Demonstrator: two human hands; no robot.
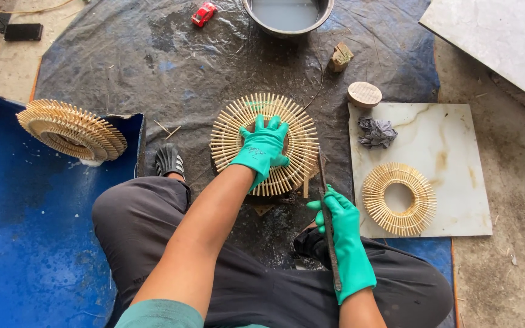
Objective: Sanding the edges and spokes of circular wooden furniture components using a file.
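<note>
Round wheel of radial bamboo sticks (265,144) lies flat on dark plastic sheet (153,67), just ahead of the person's crossed legs. Left hand (262,149), green glove, fingers spread, pressed flat on wheel's centre, not gripping. Right hand (343,240), gloved too, closed around long thin dark blade (328,225); blade tip reaches wheel's right edge. Right of that: marble tile (451,146) with smaller stick ring (399,198) and crumpled grey rag (377,132). Stack of finished wheels (71,129) to the left on blue tarp (25,243). Metal basin (288,15) of cloudy liquid at top.
</note>
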